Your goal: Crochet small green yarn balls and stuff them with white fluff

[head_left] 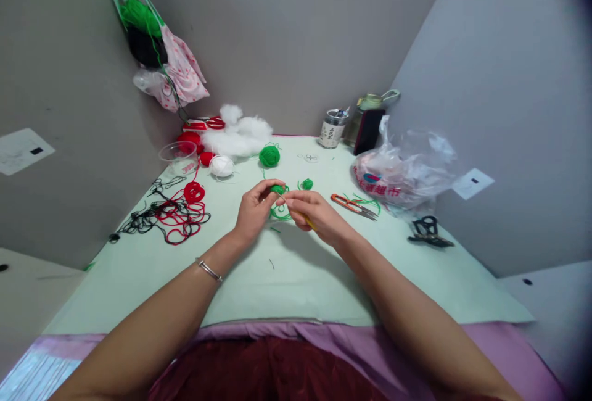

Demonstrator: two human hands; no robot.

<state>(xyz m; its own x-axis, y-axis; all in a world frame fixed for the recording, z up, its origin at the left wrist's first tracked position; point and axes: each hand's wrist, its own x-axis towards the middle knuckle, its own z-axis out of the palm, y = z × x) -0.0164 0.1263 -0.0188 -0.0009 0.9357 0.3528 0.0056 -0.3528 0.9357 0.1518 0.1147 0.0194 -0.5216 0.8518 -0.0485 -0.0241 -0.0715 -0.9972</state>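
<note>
My left hand (254, 206) pinches a small green crochet piece (278, 189) over the middle of the table. My right hand (314, 213) is closed around a crochet hook (311, 223) with a yellow handle, its thin metal tip meeting the green piece. Loose green yarn (280, 213) hangs in loops below both hands. Behind them sits a ball of green yarn (269, 156), with a strand running toward my left hand. Just beyond my right hand lies another small green piece (307, 184). The fingers partly cover the work, so its shape is unclear.
Orange thread snips (354, 206) lie at right, near a plastic bag (402, 169) and a black claw clip (430, 231). Tangled black and red yarn (173, 216) spreads at left, below a white yarn ball (222, 166) and white stuffing (240, 136). A pen can (332, 129) stands behind.
</note>
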